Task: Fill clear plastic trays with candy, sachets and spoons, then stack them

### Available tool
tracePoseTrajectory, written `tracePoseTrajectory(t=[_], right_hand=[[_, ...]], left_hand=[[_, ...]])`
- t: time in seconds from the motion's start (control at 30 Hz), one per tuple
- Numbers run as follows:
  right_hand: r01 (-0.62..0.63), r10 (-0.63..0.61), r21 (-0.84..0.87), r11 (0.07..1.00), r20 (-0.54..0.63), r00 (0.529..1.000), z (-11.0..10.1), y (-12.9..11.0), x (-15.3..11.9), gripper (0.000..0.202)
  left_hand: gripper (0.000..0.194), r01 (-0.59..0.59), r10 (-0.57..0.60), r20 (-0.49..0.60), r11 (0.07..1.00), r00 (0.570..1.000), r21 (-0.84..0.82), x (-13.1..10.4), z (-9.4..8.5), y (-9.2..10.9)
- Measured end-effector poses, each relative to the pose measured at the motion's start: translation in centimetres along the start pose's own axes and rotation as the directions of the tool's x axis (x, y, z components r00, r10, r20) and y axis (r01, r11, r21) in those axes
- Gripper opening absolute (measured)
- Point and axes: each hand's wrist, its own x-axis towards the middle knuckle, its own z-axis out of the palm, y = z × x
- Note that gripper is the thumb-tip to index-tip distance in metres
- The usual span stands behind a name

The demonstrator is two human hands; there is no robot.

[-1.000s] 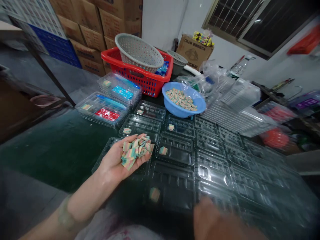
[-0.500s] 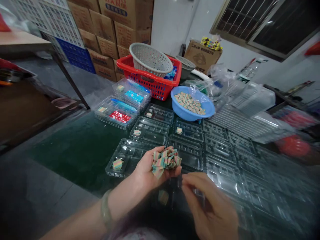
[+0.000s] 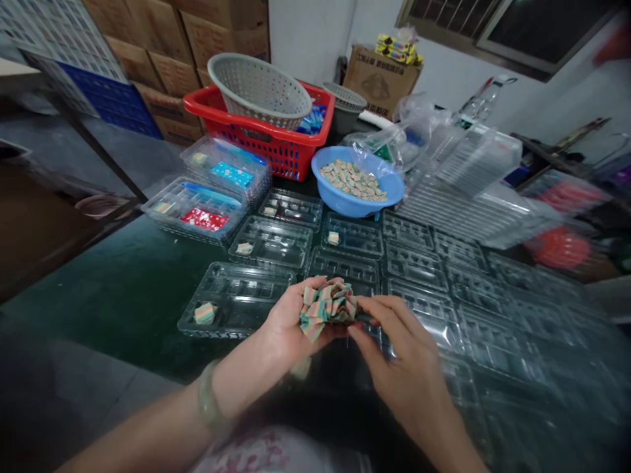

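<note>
- Broadly, the counter (image 3: pixel 123 282) is covered with clear trays (image 3: pixel 419 263) laid in rows, and most of them look empty, so the bulk of the filling appears left to do.
- At the far left, two stacks of filled trays (image 3: pixel 207 203) hold red and blue packets plus a block each; these look like finished sets.
- A red basket (image 3: pixel 276 148) with a grey colander (image 3: pixel 259 92) on it stands behind them, apart from the work.
- The blue bowl (image 3: pixel 357 187) is well stocked with striped blocks, so supply remains.
- Four near trays already carry one block: the nearest tray (image 3: pixel 231 302) has its block (image 3: pixel 204 313) in the left corner, and three behind it show one apiece.
- The left hand (image 3: pixel 290 322) is cupped shut around a heap of blocks (image 3: pixel 328 305), held just above the trays.
- The right hand (image 3: pixel 394 355) has fingertips at that heap, pinching at a block; whether it has one gripped I cannot tell.
</note>
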Motion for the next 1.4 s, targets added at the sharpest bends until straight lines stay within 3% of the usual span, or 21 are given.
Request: tracePoseTrajectory(t=[0.17, 0.4, 0.5, 0.57, 0.63, 0.73, 0.83, 0.97, 1.1, 1.27, 1.4], right_hand=[[-0.002, 0.002, -0.007, 1.000, -0.041, 0.999, 0.4, 0.3, -0.2, 0.012], [-0.148, 0.160, 0.270, 0.951, -0.019, 0.987, -0.3, 0.4, -0.1, 0.013], [-0.173, 0.196, 0.289, 0.942, -0.053, 0.979, -1.3, 0.4, 0.0, 0.011], [-0.120, 0.134, 0.260, 0.958, -0.038, 0.990, -2.2, 0.6, 0.0, 0.010], [-0.016, 0.001, 0.222, 0.975, 0.068, 0.998, -3.1, 0.6, -0.1, 0.010], [0.130, -0.155, 0.106, 0.986, 0.275, 0.949, -3.6, 0.5, -0.5, 0.013], [0.226, -0.186, -0.087, 0.970, 0.334, 0.924, -2.8, 0.3, -0.8, 0.017], [0.305, -0.234, -0.220, 0.926, 0.298, 0.925, -1.3, 0.4, -0.8, 0.018], [0.330, -0.280, -0.249, 0.910, 0.215, 0.935, -0.8, 0.7, -0.6, 0.016], [0.269, -0.254, -0.209, 0.940, 0.099, 0.962, -0.2, 0.9, -0.6, 0.013], [0.215, -0.213, -0.181, 0.960, 0.034, 0.977, 0.1, 0.8, -0.5, 0.015]], left_hand=[[0.019, 0.024, -0.024, 0.011, 1.000, 1.000, -0.001, 0.3, 0.2, -0.7], [0.022, 0.030, -0.030, -0.015, 0.999, 0.999, -0.010, 0.5, 0.9, -0.9], [0.023, 0.033, -0.033, 0.000, 0.999, 0.999, 0.016, 0.5, 0.9, -0.8], [0.024, 0.047, -0.047, 0.014, 0.999, 0.999, 0.008, 0.6, 0.8, -0.7], [0.024, 0.057, -0.057, 0.037, 0.998, 0.998, -0.011, 0.6, 0.6, -0.7], [0.024, 0.048, -0.045, 0.102, 0.998, 0.994, -0.032, 0.8, 0.2, -0.6], [0.023, 0.073, -0.067, 0.133, 0.997, 0.989, -0.039, 0.9, -0.1, -0.5], [0.022, 0.101, -0.094, 0.120, 0.993, 0.988, -0.054, 0.8, 0.1, -0.3], [0.018, 0.123, -0.121, 0.042, 0.992, 0.992, -0.040, 0.4, 0.4, -0.3], [0.015, 0.114, -0.114, -0.070, 0.993, 0.991, -0.001, 0.1, 0.6, -0.6], [0.016, 0.087, -0.085, -0.071, 0.996, 0.994, 0.025, -0.1, 0.8, -0.7]])
